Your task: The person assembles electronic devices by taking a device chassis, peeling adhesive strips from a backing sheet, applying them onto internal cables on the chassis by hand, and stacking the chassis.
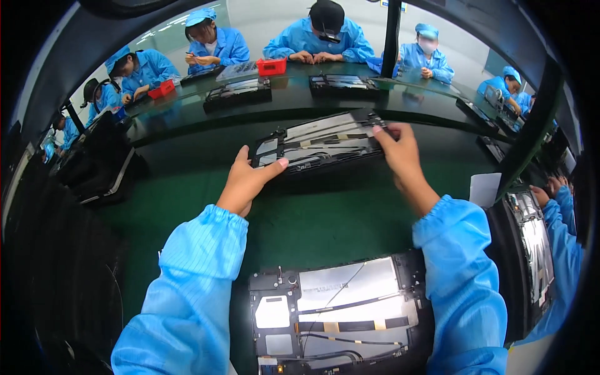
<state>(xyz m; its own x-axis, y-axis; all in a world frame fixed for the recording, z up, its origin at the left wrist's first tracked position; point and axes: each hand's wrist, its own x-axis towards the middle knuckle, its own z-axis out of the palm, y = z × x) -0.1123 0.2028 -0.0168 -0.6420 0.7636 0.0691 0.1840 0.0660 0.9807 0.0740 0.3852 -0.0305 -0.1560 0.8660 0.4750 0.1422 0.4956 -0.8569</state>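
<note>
My left hand [245, 181] grips the left edge of an opened tablet [322, 145] at the centre of the frame, thumb pressed on top, while my right hand [403, 159] pinches its right edge, so both hold it over the green desk [187, 206]. A second opened tablet [337, 315] lies at the bottom centre between my blue sleeves. Across the upper frame, people in blue sit behind red trays [271, 66].

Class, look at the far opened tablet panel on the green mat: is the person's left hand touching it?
Touching. The head view shows the left hand with its thumb lying on the far tablet panel's left edge; the right hand grips the other end.
</note>
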